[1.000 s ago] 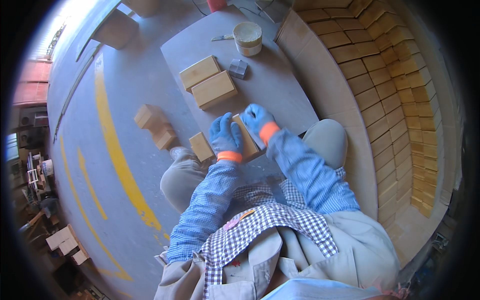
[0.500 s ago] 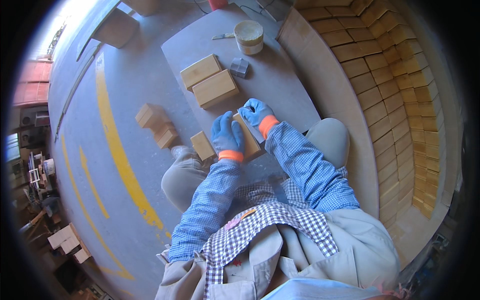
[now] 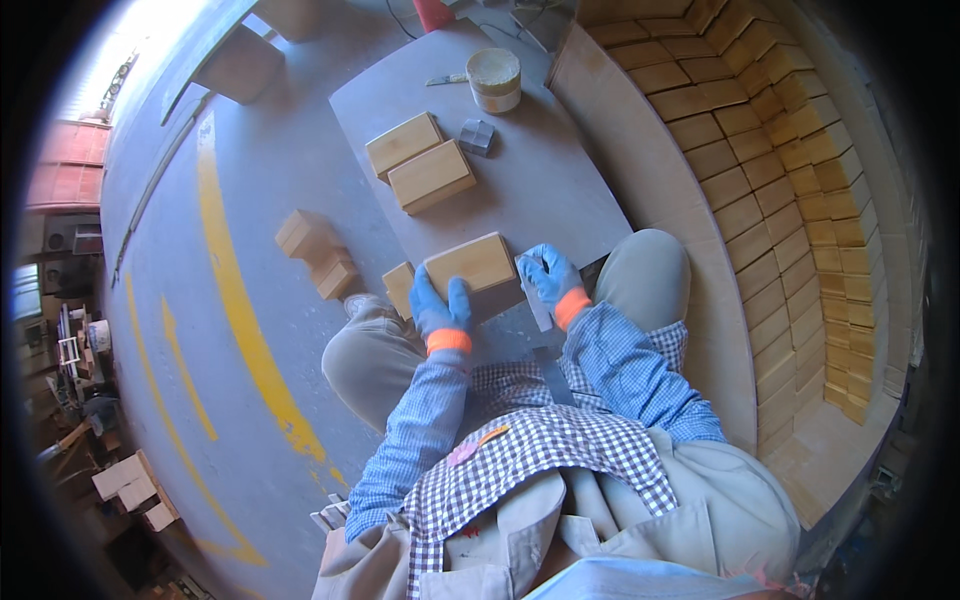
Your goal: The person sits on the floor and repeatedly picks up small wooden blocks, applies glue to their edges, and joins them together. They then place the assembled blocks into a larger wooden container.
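Observation:
My left hand, in a blue glove with an orange cuff, grips the left end of a pale wooden block. The block lies slantwise over the near part of the grey board, its broad face up. Just right of the block, my right hand is closed on a thin, flat, light grey strip, whose kind I cannot make out. Another wooden block sits by my left fingers, partly hidden. Farther up the board lie two more blocks, one behind and one in front.
On the grey board stand a tub of pale paste, a putty knife beside it, and a small grey faceted piece. Stacked blocks fill a large cardboard box at right. Loose blocks lie on the floor at left.
The block has turned from steep to nearly crosswise and shows its broad face. My right hand has moved right and nearer, bringing the grey strip into view. My left hand has shifted nearer and slightly left.

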A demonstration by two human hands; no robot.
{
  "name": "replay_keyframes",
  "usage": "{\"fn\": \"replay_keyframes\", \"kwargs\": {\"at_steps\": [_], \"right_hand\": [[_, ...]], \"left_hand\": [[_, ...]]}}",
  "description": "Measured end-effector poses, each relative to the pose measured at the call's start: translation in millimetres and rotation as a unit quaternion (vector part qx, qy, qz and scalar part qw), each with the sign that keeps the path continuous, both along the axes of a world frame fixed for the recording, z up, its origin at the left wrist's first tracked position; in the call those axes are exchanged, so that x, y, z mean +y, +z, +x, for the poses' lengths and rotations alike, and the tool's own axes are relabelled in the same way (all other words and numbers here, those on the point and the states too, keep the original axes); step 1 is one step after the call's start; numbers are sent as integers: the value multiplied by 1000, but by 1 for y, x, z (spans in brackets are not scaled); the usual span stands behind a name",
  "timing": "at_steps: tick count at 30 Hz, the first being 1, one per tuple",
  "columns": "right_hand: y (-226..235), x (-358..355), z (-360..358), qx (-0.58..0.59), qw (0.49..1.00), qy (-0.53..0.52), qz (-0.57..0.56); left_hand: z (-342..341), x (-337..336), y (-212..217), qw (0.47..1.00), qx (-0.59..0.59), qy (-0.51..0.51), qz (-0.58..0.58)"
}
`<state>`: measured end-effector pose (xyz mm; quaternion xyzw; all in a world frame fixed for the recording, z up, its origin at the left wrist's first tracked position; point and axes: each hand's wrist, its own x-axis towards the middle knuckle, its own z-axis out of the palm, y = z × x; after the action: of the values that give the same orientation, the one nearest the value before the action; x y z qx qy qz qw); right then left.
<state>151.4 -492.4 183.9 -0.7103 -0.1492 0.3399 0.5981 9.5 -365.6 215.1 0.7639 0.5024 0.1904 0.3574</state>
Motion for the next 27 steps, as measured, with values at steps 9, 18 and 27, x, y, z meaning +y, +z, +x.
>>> {"fn": "replay_keyframes", "kwargs": {"at_steps": [9,18,27], "right_hand": [[-2,0,6,-106,992,17,-66],[16,63,28,-355,932,-29,-69],[20,9,6,-98,984,32,-145]], "left_hand": [[32,17,23,903,137,-314,259],[36,24,6,881,138,-320,320],[36,19,16,888,147,-319,297]]}}
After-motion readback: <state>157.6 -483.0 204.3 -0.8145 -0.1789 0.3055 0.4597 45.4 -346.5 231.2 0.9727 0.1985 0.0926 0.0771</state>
